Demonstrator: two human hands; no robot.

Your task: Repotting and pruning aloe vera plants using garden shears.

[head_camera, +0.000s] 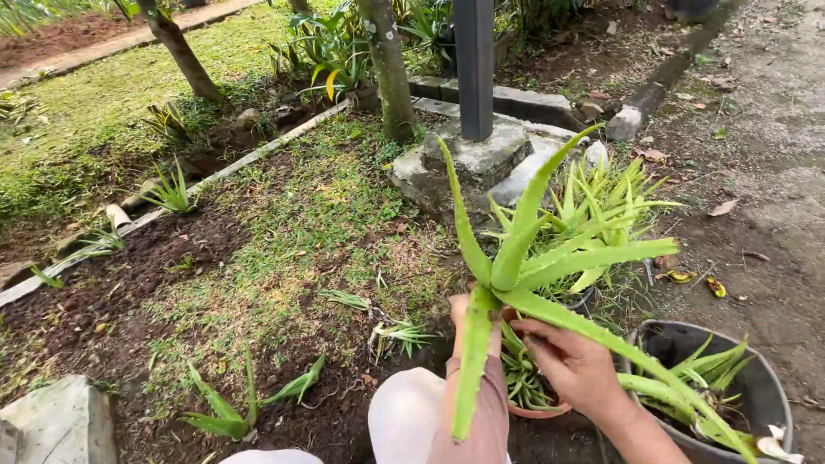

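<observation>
A large aloe plant (516, 258) with long green leaves is held up above the soil. My left hand (459, 311), mostly hidden behind a drooping leaf, grips it at the base. My right hand (574, 368) is curled around the base from the right side. Just below my hands sits a small terracotta pot (540, 411) holding small aloe shoots. My knee (404, 421) is at the bottom edge.
A black pot (760, 382) with aloe stands at the lower right, and a cluster of aloe in a dark pot (586, 298) is behind. There is a concrete post base (481, 155), a tree trunk (391, 69), a grey stone (56, 421) and a small planted aloe (232, 412).
</observation>
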